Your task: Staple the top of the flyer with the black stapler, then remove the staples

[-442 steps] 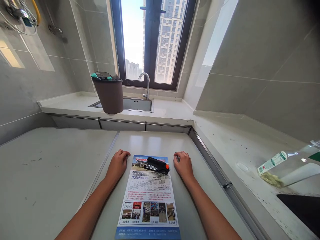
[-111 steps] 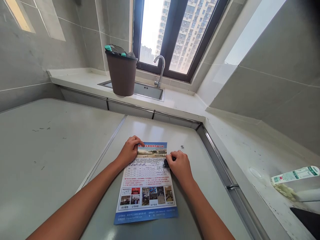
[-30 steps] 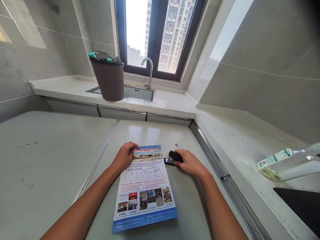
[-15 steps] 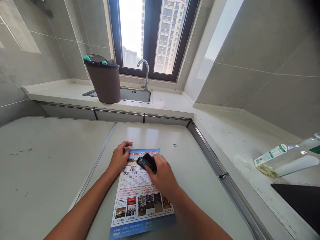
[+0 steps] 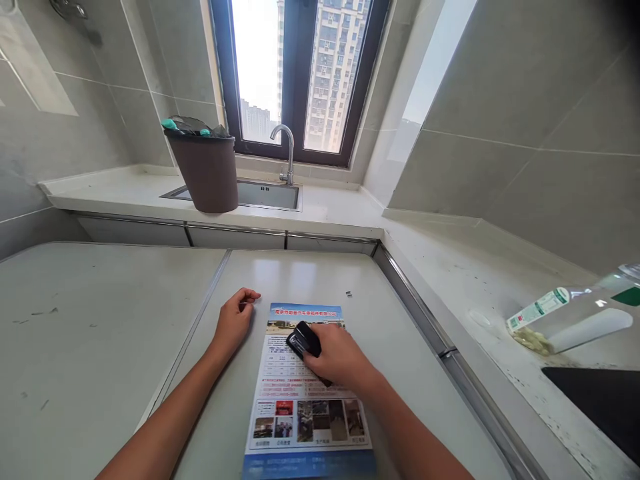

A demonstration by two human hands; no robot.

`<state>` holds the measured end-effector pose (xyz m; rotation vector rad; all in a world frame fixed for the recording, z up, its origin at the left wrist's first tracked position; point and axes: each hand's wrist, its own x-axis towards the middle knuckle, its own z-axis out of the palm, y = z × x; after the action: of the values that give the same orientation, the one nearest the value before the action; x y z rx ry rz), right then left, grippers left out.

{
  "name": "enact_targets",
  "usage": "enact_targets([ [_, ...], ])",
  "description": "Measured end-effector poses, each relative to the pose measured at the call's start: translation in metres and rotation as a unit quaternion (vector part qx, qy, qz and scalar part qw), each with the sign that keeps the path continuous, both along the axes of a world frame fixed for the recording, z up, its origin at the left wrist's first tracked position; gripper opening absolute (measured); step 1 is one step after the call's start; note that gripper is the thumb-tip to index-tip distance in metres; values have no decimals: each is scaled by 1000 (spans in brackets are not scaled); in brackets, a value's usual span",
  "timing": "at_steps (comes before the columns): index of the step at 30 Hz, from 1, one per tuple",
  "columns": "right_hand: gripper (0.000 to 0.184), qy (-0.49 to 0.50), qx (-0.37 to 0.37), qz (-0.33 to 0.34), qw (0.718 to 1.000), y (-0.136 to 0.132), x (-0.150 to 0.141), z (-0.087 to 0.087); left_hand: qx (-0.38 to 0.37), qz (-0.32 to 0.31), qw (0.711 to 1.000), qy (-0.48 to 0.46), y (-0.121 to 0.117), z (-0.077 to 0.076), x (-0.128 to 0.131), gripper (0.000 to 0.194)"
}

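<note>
My right hand (image 5: pixel 340 353) grips a black stapler (image 5: pixel 303 340) above the upper half of a printed flyer (image 5: pixel 310 387). The flyer has a blue top and bottom edge, red and black text, a table and several photos. It lies on the white tabletop (image 5: pixel 395 373). My left hand (image 5: pixel 237 317) rests on the table to the left of the flyer's top corner, apart from it. Its fingers are loosely bent, thumb apart, with nothing visible in them. Two tiny grey staple pieces (image 5: pixel 349 294) lie beyond the flyer to the right.
A brown bin (image 5: pixel 210 173) stands at the edge of a steel sink (image 5: pixel 270 195) with a tap (image 5: pixel 289 153), beneath a window. A clear bottle (image 5: pixel 575 313) lies on the right counter (image 5: pixel 450 267), near a black panel (image 5: pixel 595 407). Small dark marks dot the table's left part.
The flyer has shifted right and turned straighter, with the stapler and my right hand moving slightly right and down. My left hand has come off the flyer's left edge.
</note>
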<state>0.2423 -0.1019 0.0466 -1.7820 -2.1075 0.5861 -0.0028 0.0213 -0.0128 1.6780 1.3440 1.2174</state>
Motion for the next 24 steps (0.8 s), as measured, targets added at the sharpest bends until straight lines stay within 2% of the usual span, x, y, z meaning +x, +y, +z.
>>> enact_targets([
  [2, 9, -23, -32, 15, 999, 2, 23, 7, -2, 2, 1000, -6, 0, 0, 0, 24],
  [5, 10, -48, -44, 14, 998, 4, 52, 12, -5, -3, 1000, -18, 0, 2, 0, 25],
  [10, 6, -51, -67, 5, 996, 2, 73, 12, 8, -14, 1000, -18, 1, 1, 0, 26],
  [14, 32, 20, -57, 0, 998, 6, 81, 8, 3, -15, 999, -30, 3, -3, -2, 23],
  [17, 41, 95, 29, -90, 991, 20, 88, -1, -9, -15, 999, -47, 6, -5, -3, 19],
  [20, 49, 127, 173, -201, 956, 38, 99, -15, -10, -13, 999, -47, 6, -5, -4, 16],
  [24, 46, 114, 236, -236, 936, 51, 116, -34, -12, -10, 999, -45, 4, -3, -3, 16],
])
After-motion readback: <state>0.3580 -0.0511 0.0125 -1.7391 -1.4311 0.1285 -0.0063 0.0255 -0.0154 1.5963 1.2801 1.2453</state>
